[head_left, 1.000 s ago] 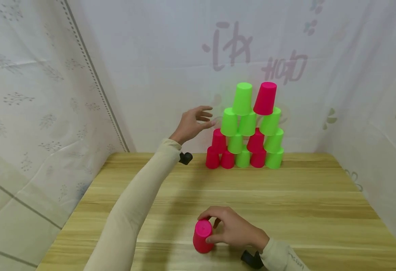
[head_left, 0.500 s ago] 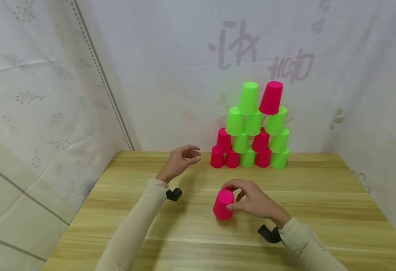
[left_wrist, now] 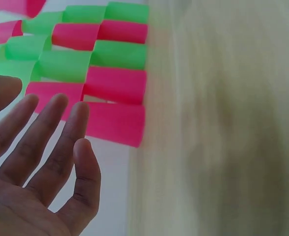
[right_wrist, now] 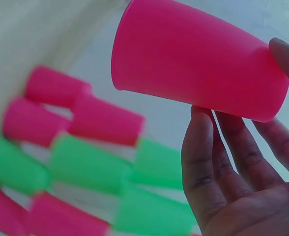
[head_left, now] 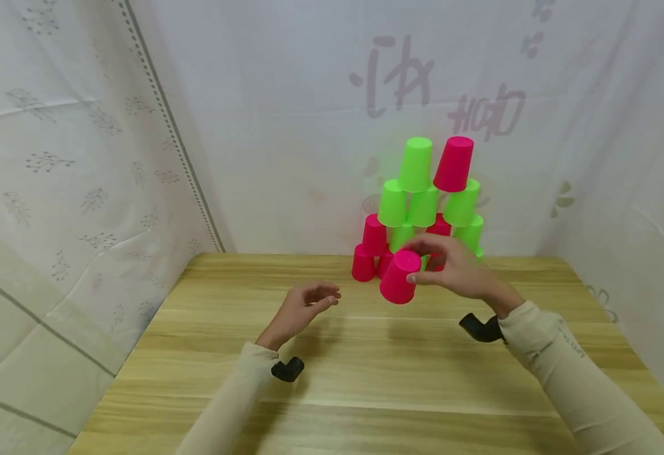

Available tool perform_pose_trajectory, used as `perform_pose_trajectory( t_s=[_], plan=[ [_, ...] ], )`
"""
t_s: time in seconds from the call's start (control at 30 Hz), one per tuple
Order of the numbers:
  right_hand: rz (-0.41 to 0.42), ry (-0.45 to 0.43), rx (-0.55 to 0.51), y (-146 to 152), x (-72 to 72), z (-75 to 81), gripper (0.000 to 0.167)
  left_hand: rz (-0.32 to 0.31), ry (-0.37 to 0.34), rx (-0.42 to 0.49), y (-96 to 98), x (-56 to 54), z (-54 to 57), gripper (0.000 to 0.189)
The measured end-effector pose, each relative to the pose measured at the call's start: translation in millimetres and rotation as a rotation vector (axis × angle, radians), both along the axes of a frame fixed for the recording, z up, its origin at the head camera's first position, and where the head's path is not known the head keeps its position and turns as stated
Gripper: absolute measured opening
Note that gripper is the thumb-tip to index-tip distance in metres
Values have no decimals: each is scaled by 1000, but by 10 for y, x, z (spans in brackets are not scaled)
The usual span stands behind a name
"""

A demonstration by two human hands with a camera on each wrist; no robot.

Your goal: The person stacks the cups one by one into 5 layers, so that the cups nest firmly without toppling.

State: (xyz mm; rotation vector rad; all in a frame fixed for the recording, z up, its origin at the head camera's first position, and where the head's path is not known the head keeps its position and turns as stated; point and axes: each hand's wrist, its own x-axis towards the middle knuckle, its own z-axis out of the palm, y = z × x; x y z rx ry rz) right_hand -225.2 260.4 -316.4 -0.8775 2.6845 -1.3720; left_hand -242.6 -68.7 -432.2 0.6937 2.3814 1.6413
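Note:
My right hand (head_left: 459, 273) pinches an upside-down pink cup (head_left: 397, 282) near its closed end, thumb on one side and fingers on the other. This cup hangs in the air over the table, in front of a tiered stack of upside-down pink and green cups, and hides part of its lower rows together with the hand. At the stack's top stand a green cup (head_left: 416, 164) and a pink cup (head_left: 453, 165), side by side. Left of the held cup, my left hand (head_left: 300, 309) hovers over the table with relaxed fingers, holding nothing; the left wrist view shows its bare palm (left_wrist: 21, 211).
The wooden table (head_left: 366, 385) reaches back to a pale patterned curtain (head_left: 286, 126), with the stack near its back edge. More curtain hangs at both sides. A black wrist mount (head_left: 288, 369) sits on the left wrist, another black mount (head_left: 481, 328) on the right.
My right hand has lifted the pink cup off the table and carried it forward and right, toward the stack. The left hand has drawn back and down from beside the stack.

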Motion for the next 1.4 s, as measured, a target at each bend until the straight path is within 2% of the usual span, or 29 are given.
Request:
perform_pose_trajectory(
  t_s=[0.17,0.4,0.57,0.73,0.93,1.17,1.4],
  plan=[
    [-100,19,104,122,-137,527,45,-27,-60,4,-30,129,-79,23],
    [-171,80,145,211,-302,1253,45,-50,-88,22,-9,214,-131,23],
    [-226,64,196,271,-447,1653,48,-60,-99,51,67,262,-151,20],
    [-300,55,239,322,-634,1956,52,-70,-107,62,112,284,-192,21],
    [-414,30,265,389,-898,2155,58,-68,-107,50,115,296,-206,20],
    [-492,-10,291,362,-1098,2149,65,-67,-114,59,103,322,-218,21],
    [-507,-38,314,329,-1178,2153,69,-64,-119,42,108,316,-229,25]
  ],
)
